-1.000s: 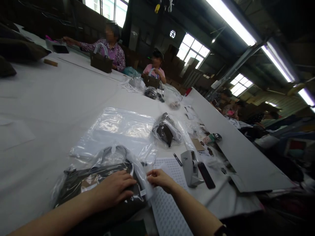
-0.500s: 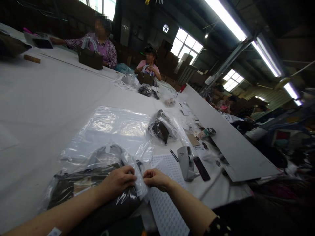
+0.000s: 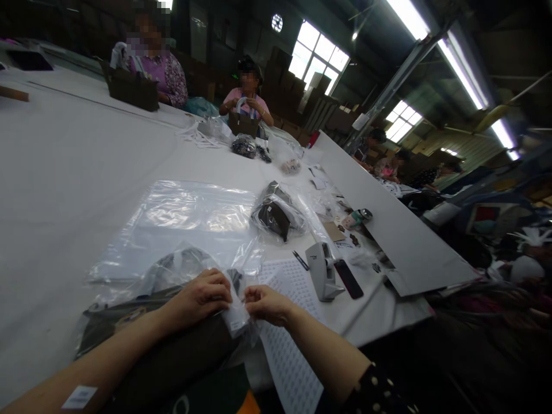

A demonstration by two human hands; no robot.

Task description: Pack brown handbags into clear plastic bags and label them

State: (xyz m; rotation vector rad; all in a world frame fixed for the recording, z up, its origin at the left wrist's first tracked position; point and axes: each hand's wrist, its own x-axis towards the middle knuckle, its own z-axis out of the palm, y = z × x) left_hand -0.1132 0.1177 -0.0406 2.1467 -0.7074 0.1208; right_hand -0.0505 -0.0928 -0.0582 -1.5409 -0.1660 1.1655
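A dark olive handbag [image 3: 190,339] lies in a clear plastic bag [image 3: 172,264] at the table's near edge, with pale wrapped handles at its far side. My left hand [image 3: 209,292] rests on top of it, fingers curled and pressed onto the gathered plastic beside a white wrapped strip [image 3: 235,316]. Just right of that strip, my right hand [image 3: 268,305] is closed in a pinch on the plastic's edge; its fingertips are partly hidden. A small white sticker [image 3: 80,397] is stuck on my left forearm.
Flat clear plastic bags [image 3: 194,210] lie beyond the handbag. To the right are a printed label sheet [image 3: 293,356], a tape dispenser [image 3: 321,273], a phone [image 3: 348,279], thread snips [image 3: 301,260] and a bottle [image 3: 357,218]. Two co-workers handle similar bags across the table [image 3: 86,149].
Both hands have shifted slightly up and left in view, still at the plastic. The white strip beside my left hand shows more plainly. The camera view has turned a little.
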